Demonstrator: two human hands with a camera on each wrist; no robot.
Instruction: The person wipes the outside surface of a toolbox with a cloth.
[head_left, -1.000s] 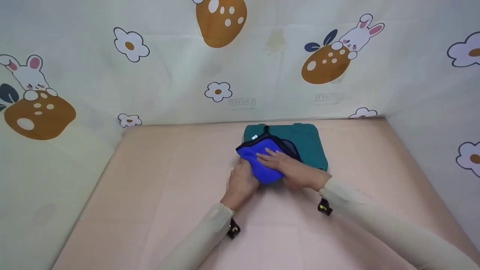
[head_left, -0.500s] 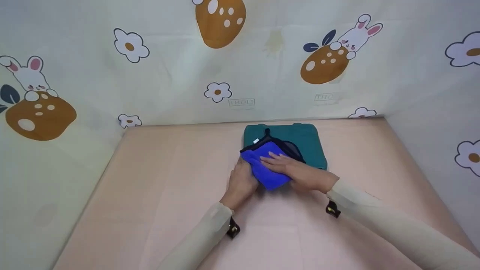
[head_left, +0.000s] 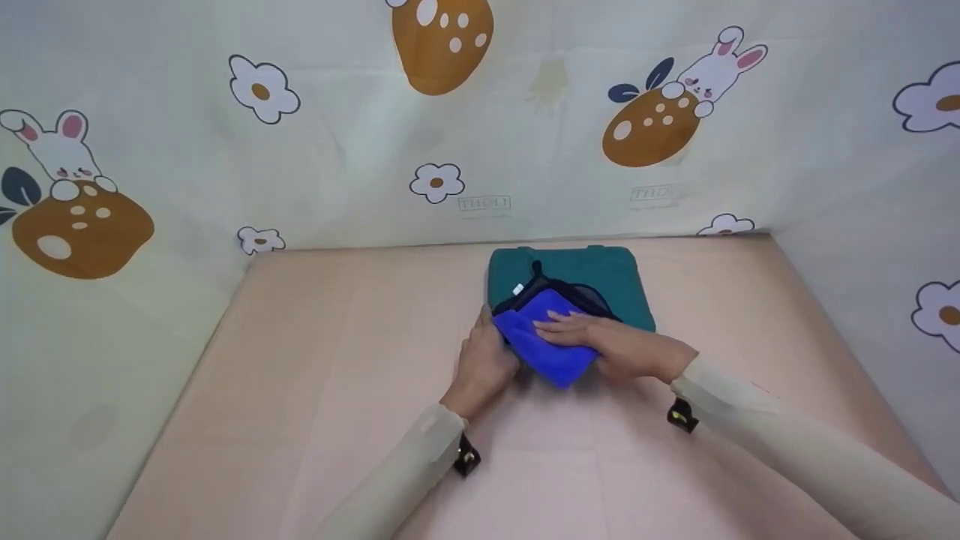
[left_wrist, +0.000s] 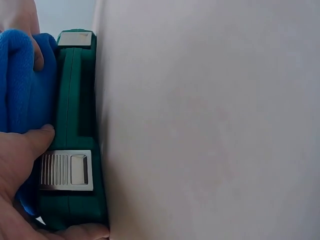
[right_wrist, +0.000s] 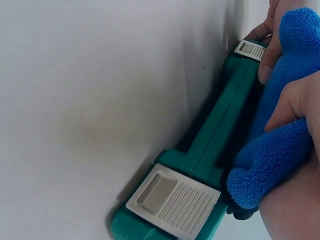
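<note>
A green hard case [head_left: 619, 281] with a carry handle [left_wrist: 73, 95] and metal latches [right_wrist: 172, 200] lies flat near the back wall. On it is a blue plush cleaning cloth [head_left: 559, 360] with black mesh edging, a hanging loop and a white tag. My left hand [head_left: 482, 371] grips the case's near left corner, thumb on its front by the latch and fingers along its side. My right hand [head_left: 615, 345] lies over the cloth with fingers extended across it. In the right wrist view the right thumb hooks over a fold of cloth, pinching it above the handle side.
The pink-beige table surface [head_left: 337, 360] spreads around the case. A pale wall sheet [head_left: 352, 150] printed with rabbits and flowers rises right behind it. Side sheets stand at left and right. Black wrist straps [head_left: 466, 456] hang beneath both sleeves.
My right hand has slid right and slightly toward me, carrying the cloth with it across the case top. More of the case's left part shows. The left hand has stayed nearly still.
</note>
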